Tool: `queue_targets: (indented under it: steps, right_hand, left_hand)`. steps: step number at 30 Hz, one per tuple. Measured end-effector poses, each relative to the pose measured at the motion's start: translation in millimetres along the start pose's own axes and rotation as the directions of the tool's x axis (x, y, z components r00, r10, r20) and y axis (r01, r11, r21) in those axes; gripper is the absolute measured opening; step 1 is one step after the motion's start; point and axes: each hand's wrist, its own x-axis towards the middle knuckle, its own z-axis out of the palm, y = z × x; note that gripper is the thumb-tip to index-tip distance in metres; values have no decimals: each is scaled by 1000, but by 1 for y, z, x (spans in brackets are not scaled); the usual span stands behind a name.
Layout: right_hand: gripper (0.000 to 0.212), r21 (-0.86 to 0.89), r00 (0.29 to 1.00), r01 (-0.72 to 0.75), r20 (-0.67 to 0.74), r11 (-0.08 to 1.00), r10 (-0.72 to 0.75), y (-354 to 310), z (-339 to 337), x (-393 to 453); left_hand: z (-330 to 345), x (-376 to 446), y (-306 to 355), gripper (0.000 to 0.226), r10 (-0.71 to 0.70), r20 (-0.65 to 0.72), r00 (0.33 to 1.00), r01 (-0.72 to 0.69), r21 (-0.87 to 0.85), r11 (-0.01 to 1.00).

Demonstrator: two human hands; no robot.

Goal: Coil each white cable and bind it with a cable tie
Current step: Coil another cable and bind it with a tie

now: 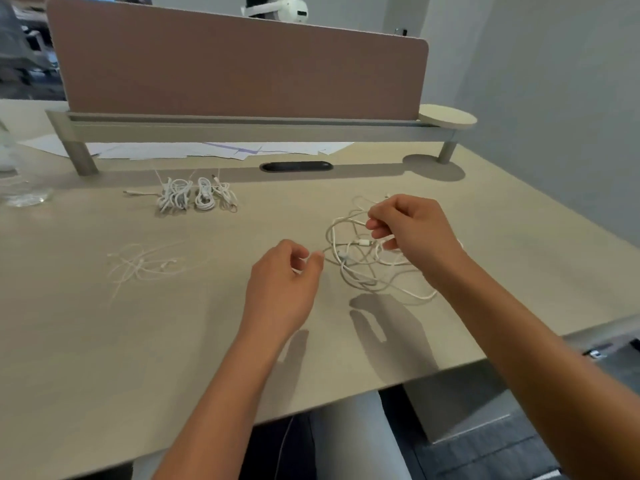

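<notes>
Both hands are up over the desk (104, 341), a bit apart from each other. Right hand (415, 233) pinches a strand of the loose cable tangle (363, 261) at centre right. Left hand (284, 285) is curled, thumb and finger pinching the cable end that runs out of that tangle. Bound coils (194, 195) sit upper left of centre, spare ties (145, 265) lie scattered at left.

Left hand (282, 282) low, fingers curled, thumb meeting forefinger; right hand (414, 233) raised, fingertips pinching.
</notes>
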Motion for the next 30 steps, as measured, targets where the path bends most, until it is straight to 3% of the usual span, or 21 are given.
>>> queue_targets:
  steps: [6, 12, 17, 23, 25, 28, 30]
  right_hand:
    - [18, -13, 993, -36, -114, 999, 35, 40, -64, -15]
    - [17, -37, 989, -59, -139, 998, 54, 75, -88, -8]
    - [18, -28, 991, -77, -108, 997, 73, 88, -86, 8]
    - [9, -34, 983, 0, -182, 999, -6, 76, -73, 35]
    - [22, -92, 975, 93, -194, 991, -109, 59, -68, 45]
    - [53, -201, 973, 208, -61, 957, -224, 27, -62, 60]
    - [42, -183, 972, 235, 41, 954, -232, 11, -59, 72]
  left_hand:
    - [41, 23, 20, 28, -9, 73, 997, 5, 53, 999]
    - [67, 73, 26, 48, -6, 57, 998, -14, 351, 936]
    - [72, 102, 18, 23, -16, 102, 995, -24, 380, 924]
    - [58, 125, 67, 23, 193, 68, 979, -203, 177, 963]
    - [52, 131, 92, 22, 299, 66, 952, -306, 165, 938]
    - [47, 137, 127, 22, 426, 136, 894, -446, 194, 874]
    - [44, 138, 147, 22, 498, 184, 847, -530, 247, 811]
